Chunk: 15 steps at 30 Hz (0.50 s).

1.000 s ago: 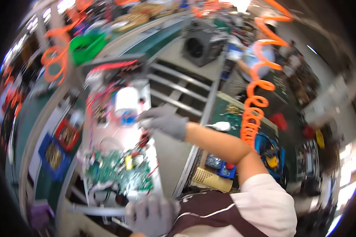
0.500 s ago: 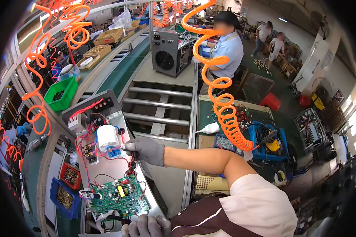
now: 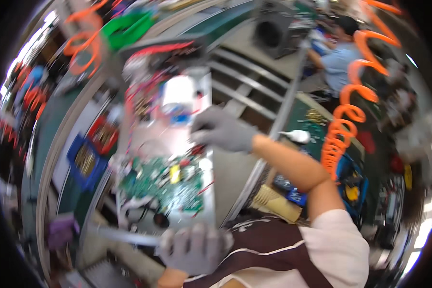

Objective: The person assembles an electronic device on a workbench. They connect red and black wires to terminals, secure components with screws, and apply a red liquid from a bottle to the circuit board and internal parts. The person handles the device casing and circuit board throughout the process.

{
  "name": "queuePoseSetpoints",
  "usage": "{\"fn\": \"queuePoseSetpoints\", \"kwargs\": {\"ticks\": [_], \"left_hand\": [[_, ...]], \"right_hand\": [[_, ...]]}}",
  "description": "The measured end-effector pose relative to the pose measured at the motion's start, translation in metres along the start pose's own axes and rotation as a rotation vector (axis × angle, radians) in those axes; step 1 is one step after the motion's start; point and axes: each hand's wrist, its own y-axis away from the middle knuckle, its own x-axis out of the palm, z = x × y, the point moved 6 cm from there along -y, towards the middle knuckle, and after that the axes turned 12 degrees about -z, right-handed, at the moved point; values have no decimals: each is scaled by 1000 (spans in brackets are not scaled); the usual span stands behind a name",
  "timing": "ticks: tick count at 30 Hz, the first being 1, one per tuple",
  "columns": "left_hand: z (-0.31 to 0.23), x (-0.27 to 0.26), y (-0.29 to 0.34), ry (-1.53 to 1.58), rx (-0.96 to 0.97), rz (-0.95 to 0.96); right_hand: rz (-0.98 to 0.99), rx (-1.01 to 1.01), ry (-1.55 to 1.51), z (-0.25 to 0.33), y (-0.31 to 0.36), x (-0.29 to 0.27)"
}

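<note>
Gloved in grey, my right hand (image 3: pixel 223 130) reaches over the right edge of an open metal chassis (image 3: pixel 207 180). Its fingers are pinched together, near a white cylindrical part (image 3: pixel 179 92) and a small blue component (image 3: pixel 179 118); blur hides what they hold. Toward me in the chassis lies a green circuit board (image 3: pixel 146 181) with a yellow part on it. My left hand (image 3: pixel 194 249), also gloved, is closed at the near end, its fingers curled over a pale metal strip (image 3: pixel 125 235). Red and blue wires (image 3: pixel 135 91) run along the chassis's left side.
Left of the chassis are a blue bin (image 3: pixel 77 153) and a red bin (image 3: pixel 111 139) of small metal parts. Metal rollers (image 3: pixel 254 79) lie beyond. A white squeeze bottle (image 3: pixel 298 136) and coiled orange hose (image 3: pixel 341 129) are at right. A co-worker (image 3: pixel 341 62) stands far right.
My view has swung, so the chassis appears turned and further right; the picture is blurred. My right hand has shifted slightly toward the circuit board. More of my left hand now shows.
</note>
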Motion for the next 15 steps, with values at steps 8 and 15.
{"fn": "queuePoseSetpoints", "kwargs": {"ticks": [8,15], "left_hand": [[2,0,-2,-3,-22,-88],[2,1,-4,-20,-18,-90]], "right_hand": [[127,-268,482,26,-9,11],[239,-220,506,23,-17,22]]}}
